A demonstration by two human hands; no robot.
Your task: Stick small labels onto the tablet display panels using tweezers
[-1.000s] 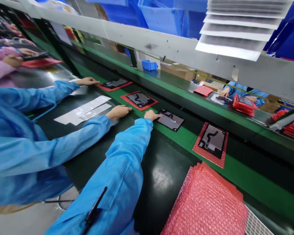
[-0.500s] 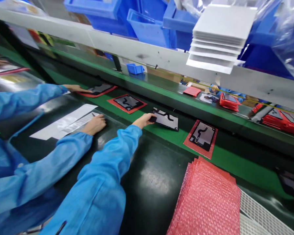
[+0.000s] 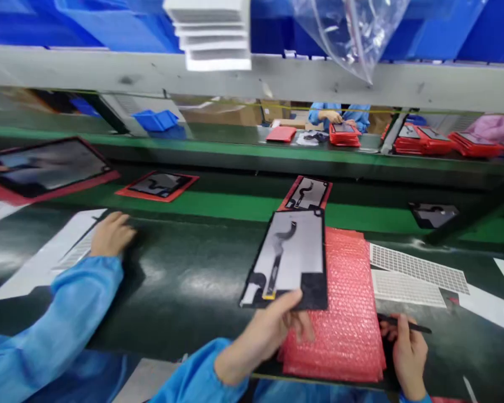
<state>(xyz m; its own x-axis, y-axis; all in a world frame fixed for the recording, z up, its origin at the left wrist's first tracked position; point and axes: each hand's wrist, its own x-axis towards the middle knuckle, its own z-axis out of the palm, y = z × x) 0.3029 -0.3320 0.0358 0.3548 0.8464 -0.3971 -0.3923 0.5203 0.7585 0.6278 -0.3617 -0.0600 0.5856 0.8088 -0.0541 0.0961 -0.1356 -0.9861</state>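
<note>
My left hand [image 3: 265, 336] is closed on the near edge of a dark panel [image 3: 289, 257] with a grey back and a black flex strip. It holds the panel just over a stack of pink bubble-wrap sheets [image 3: 348, 324] on the dark bench. My right hand [image 3: 407, 350] rests at the stack's right side, fingers closed round a thin black pen-like tool [image 3: 405, 323].
A green conveyor belt [image 3: 235, 207] carries more panels on red sheets [image 3: 306, 193] [image 3: 159, 184]. White gridded label sheets [image 3: 415, 268] lie to the right. A co-worker's hand [image 3: 109, 235] in a blue sleeve rests on white paper at left. Other workers sit across the line.
My left hand took the panel off the belt and brought it near, over the pink stack. The view swung right and my right hand came into sight.
</note>
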